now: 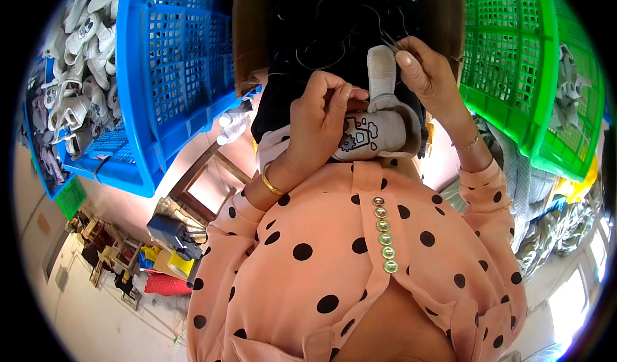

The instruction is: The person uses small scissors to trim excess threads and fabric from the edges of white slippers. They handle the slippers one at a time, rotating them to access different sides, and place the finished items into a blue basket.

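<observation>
A small grey child's shoe with a black cartoon print lies at my lap, its long flap pointing away from me. My left hand is closed on the shoe's left side, fingertips near the base of the flap. Just right of the flap, my right hand pinches a thin pointed metal tool, tweezers or small snips; its exact kind is hard to make out. Loose pale threads lie on the dark cloth beyond the shoe.
To the left stands a blue plastic crate, beside a heap of grey shoes. A green crate is at the right, with more shoes by it. A wooden stool stands lower left.
</observation>
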Available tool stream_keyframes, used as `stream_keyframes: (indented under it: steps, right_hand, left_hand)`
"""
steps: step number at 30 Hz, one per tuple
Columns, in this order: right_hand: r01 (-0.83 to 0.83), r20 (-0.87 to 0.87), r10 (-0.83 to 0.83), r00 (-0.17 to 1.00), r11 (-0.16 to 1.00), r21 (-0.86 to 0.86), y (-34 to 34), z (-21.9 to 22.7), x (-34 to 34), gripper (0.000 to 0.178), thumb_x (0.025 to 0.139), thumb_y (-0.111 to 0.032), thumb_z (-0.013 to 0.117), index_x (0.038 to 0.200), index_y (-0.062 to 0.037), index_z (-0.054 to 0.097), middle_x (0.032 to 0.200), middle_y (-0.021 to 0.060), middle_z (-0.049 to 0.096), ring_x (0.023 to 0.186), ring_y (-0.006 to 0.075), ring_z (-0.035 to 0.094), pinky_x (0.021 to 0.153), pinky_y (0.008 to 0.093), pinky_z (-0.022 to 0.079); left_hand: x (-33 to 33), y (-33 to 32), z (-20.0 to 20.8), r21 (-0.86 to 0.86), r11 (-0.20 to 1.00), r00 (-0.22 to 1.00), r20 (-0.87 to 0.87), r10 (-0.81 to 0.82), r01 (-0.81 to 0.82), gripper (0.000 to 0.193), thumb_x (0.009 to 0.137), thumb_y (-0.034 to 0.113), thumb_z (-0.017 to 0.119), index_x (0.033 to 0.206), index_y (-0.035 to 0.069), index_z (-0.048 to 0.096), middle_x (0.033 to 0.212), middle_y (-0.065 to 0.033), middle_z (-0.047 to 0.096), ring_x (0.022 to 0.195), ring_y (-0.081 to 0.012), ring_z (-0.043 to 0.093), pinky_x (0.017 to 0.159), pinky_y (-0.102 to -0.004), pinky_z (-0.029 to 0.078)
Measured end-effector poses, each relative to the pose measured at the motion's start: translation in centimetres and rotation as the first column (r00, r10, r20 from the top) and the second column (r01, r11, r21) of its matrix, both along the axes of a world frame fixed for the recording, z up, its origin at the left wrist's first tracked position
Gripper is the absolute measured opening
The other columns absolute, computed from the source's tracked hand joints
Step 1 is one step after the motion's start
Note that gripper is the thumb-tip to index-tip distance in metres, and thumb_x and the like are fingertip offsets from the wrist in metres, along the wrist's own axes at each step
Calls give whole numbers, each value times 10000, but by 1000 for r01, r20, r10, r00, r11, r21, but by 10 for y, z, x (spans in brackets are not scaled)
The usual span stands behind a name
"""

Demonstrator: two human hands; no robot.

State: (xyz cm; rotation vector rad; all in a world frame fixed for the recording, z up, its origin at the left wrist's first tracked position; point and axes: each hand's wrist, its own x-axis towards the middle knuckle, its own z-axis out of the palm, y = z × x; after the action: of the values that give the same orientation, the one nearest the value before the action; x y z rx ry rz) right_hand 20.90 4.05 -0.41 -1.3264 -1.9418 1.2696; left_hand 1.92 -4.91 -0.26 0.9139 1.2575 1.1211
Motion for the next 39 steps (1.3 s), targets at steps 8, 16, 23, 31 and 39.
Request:
stream_keyframes:
  steps: [8,16,23,31,39]
  right_hand:
    - [-41,-286,-121,950,864,-501,0,12,-6,338,974,-344,603,917,-12,634,683,-47,514,637,5,423,531,182,356]
    - [31,-227,-32,973,999,-7,-10,21,-5,344,971,-374,588,1000,-32,561,687,27,589,553,114,521,523,231,413]
    - [-262,401,53,914,832,489,-20,41,12,417,842,-491,662,753,-105,531,532,43,521,479,226,557,442,329,424]
    - [-369,523,70,849,789,492,-18,56,10,410,832,-474,675,750,-105,516,546,45,499,481,233,530,440,338,408]
    - [-450,610,-15,792,660,601,-15,65,10,429,824,-500,668,693,-142,472,507,-10,422,458,155,512,438,294,404]
  left_hand:
    - [-31,26,-5,263,952,888,-459,-21,158,260,1000,222,552,1118,-9,559,920,-100,702,854,-143,692,758,-261,551]
    - [-13,38,21,-187,958,964,192,-182,218,267,935,250,663,1060,13,667,831,-26,673,747,-59,639,671,-216,537]
    - [-20,32,27,-294,931,928,359,-101,215,236,930,218,647,1047,21,702,915,-69,718,785,-123,679,712,-248,540]
    - [-18,26,41,-330,929,926,376,-33,167,261,930,230,649,1060,10,701,892,-74,715,751,-115,671,662,-242,537]
    - [-17,25,40,-304,936,931,361,-59,177,257,938,235,644,1041,7,706,874,-77,712,734,-111,663,646,-229,525]
